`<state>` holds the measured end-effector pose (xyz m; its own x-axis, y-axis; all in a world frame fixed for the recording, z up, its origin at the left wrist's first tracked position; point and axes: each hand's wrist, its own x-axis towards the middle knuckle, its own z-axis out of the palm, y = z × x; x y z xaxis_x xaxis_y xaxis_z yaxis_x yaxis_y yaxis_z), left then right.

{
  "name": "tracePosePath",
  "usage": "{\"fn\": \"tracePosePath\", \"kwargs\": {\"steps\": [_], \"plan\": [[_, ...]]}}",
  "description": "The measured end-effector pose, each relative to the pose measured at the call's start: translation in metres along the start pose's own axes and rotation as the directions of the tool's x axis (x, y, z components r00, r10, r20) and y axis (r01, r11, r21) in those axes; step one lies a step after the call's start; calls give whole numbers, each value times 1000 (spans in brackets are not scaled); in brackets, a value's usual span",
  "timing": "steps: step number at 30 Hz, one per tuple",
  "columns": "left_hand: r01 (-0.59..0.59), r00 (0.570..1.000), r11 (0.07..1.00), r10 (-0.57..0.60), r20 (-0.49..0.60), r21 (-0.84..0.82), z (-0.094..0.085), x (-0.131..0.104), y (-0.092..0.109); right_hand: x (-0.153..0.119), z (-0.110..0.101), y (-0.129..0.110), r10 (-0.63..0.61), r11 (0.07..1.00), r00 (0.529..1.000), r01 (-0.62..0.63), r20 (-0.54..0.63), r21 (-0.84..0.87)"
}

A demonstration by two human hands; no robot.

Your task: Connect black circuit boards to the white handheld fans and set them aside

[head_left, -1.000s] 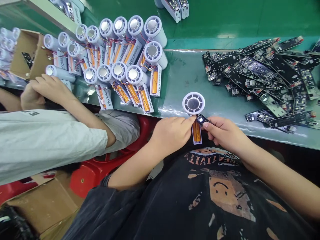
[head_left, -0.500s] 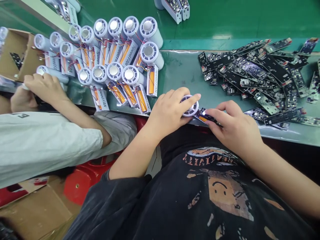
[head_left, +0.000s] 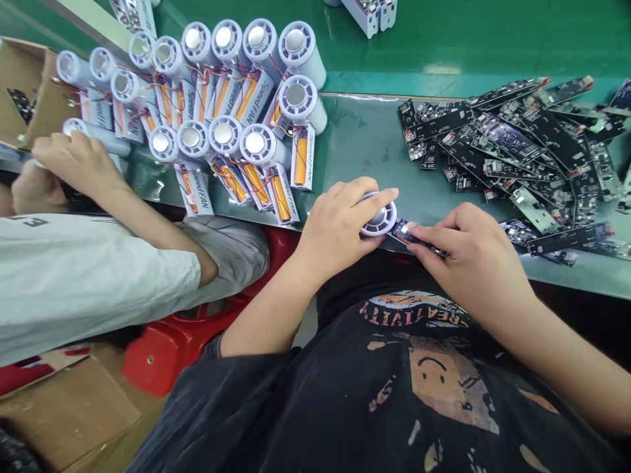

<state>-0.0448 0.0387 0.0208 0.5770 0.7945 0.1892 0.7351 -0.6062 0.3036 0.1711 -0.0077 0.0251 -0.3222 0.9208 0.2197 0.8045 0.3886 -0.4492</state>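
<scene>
My left hand [head_left: 340, 226] is wrapped round the head of a handheld fan [head_left: 382, 220], its round ribbed end facing up. From the head the fan's handle points to the right, near the table's front edge. A black circuit board [head_left: 407, 231] lies on the handle, and my right hand [head_left: 473, 253] pinches it between thumb and fingers. A sliver of orange shows beside the board. My palm hides most of the fan's body, and my right fingers cover part of the board.
Several fans [head_left: 256, 144] with orange batteries and loose wires stand at the left. A heap of circuit boards [head_left: 517, 144] lies at the right. A co-worker's hands [head_left: 73, 164] work at the far left, beside a cardboard box [head_left: 46, 85]. A red stool [head_left: 152, 358] stands below.
The view has shifted slightly. Both hands still hold the fan and the board, and the board now lies flatter along the handle, covering more of the orange.
</scene>
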Motion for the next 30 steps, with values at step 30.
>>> {"fn": "tracePosePath", "kwargs": {"steps": [30], "plan": [[35, 998, 999, -35, 44, 8, -7, 3, 29, -7, 8, 5, -46, 962, 975, 101, 216, -252]]}}
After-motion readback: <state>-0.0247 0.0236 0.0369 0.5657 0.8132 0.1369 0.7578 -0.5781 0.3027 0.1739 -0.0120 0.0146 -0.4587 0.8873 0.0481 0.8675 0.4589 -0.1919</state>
